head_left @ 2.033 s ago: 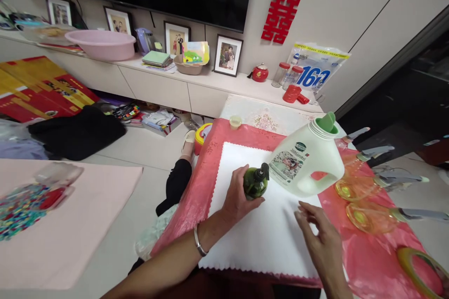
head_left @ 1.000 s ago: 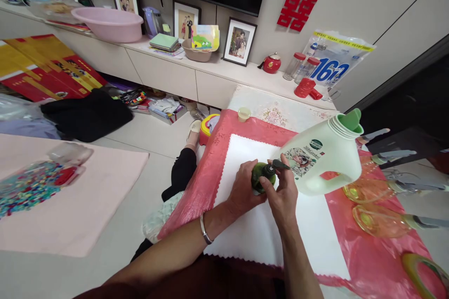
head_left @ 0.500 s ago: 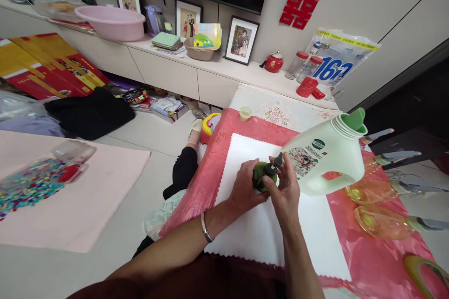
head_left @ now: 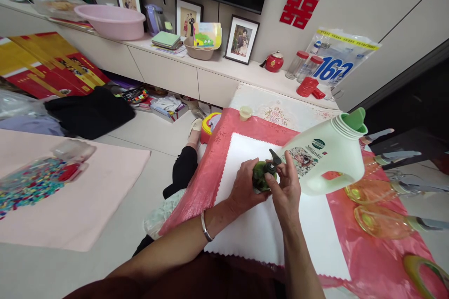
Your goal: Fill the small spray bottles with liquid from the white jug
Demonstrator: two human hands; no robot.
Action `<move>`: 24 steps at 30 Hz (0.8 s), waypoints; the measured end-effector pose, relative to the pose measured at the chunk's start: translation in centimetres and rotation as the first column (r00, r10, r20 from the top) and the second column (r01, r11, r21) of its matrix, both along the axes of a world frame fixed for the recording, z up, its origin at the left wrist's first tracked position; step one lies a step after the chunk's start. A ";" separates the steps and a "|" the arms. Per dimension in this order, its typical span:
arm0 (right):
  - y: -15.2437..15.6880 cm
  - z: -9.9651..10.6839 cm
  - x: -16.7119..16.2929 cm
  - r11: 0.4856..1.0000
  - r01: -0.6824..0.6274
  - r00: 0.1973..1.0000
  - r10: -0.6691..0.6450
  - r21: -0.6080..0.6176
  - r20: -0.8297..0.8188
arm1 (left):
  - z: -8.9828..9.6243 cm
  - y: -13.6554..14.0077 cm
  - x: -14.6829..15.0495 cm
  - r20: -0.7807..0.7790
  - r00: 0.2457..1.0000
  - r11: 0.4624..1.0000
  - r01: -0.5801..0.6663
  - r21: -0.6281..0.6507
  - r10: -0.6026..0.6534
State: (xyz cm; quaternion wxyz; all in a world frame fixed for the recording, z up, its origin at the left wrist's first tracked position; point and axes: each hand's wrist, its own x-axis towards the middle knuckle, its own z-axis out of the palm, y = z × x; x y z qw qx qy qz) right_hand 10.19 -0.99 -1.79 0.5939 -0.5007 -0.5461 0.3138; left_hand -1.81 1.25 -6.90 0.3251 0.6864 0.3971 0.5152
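A dark green pump bottle stands upright over the white scalloped mat, with a black pump head on top. My left hand wraps round the bottle's body from the left. On the other side, my right hand has its thumb on the black collar under the pump nozzle; its index finger points up, and the other fingers are curled behind the bottle. Just right of it is a large pale green jug with a handle and a green spout, leaning to the right.
Several clear bottles with yellow liquid lie along the table's right side. A roll of tape is near the right corner. A small cup stands at the far edge of the red table cover. Colourful pieces lie at left.
The pump nozzle has turned from pointing up and away to pointing more to the left. My right fingers have loosened from the nozzle, and the thumb has shifted slightly at the collar.
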 end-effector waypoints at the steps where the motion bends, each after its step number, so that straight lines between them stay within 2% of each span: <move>1: 0.0 -0.1 0.0 1.000 -0.005 1.000 0.005 0.007 0.011 | 0.0 0.0 0.0 0.000 1.000 1.000 0.000 0.004 0.000; 6: 0.4 -0.5 0.0 0.995 0.087 0.991 -0.091 0.043 0.094 | -0.3 0.1 0.0 0.010 1.000 1.000 -0.012 0.010 0.012; 10: 0.7 -0.2 -0.1 0.988 0.154 0.981 -0.154 0.009 0.116 | -0.5 0.1 0.1 0.007 1.000 1.000 -0.009 0.012 0.009; 12: 0.6 -0.1 -0.1 0.989 0.148 0.984 -0.147 -0.004 0.097 | -0.5 0.1 0.1 0.008 1.000 1.000 -0.012 0.019 0.012; 18: 0.0 -0.2 0.1 1.000 0.000 0.999 -0.001 0.022 0.051 | -0.4 0.2 0.2 0.020 1.000 0.999 -0.021 0.035 0.020; 20: 0.0 -0.3 0.1 0.999 0.000 0.997 -0.004 0.052 0.081 | -0.5 0.2 0.3 0.012 1.000 0.999 -0.029 0.035 0.029; 24: 0.3 -0.5 0.0 0.994 0.084 0.984 -0.094 0.075 0.150 | -0.7 0.1 0.3 0.010 0.999 0.999 -0.038 0.033 0.037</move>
